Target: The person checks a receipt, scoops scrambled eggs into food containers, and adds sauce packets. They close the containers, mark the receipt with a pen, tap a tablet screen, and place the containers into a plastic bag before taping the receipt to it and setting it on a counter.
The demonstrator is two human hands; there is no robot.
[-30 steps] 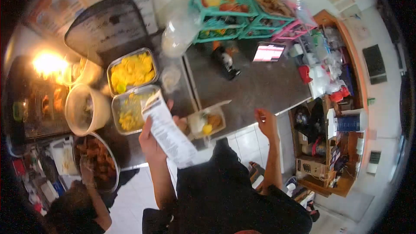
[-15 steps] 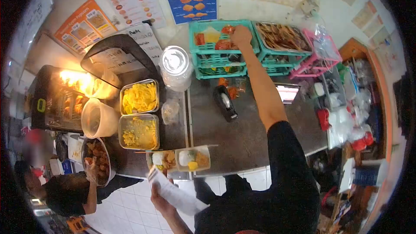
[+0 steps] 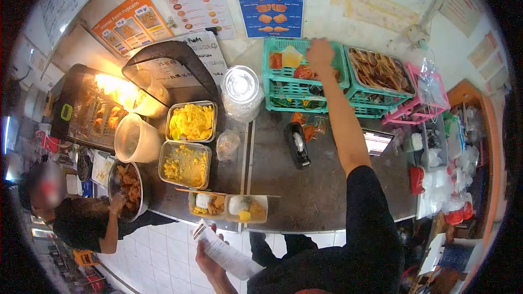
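Observation:
My left hand (image 3: 210, 261) holds a long printed paper slip (image 3: 226, 253) below the counter's front edge. Two open boxes of food, a left one (image 3: 207, 203) and a right one (image 3: 247, 208), sit just above it on that edge. My right hand (image 3: 320, 54) is stretched out over the teal basket (image 3: 275, 88) at the back wall; its fingers are blurred. Red sauce packets (image 3: 304, 72) and a pale yellow one (image 3: 292, 56) lie in the basket beside it. A black tape dispenser (image 3: 297, 144) rests on the counter below the basket.
Two trays of yellow food (image 3: 190, 122), a plastic tub (image 3: 136, 139), stacked lids (image 3: 242, 95) and a lit display case (image 3: 81, 110) stand left. At far left a co-worker (image 3: 81, 223) reaches into a bowl of fried pieces (image 3: 129, 188). A tray of brown pieces (image 3: 379, 69) stands right.
The view has shifted, so the counter appears further right. My right hand has lifted slightly from the packets and is blurred. The co-worker's hand is lower in the bowl.

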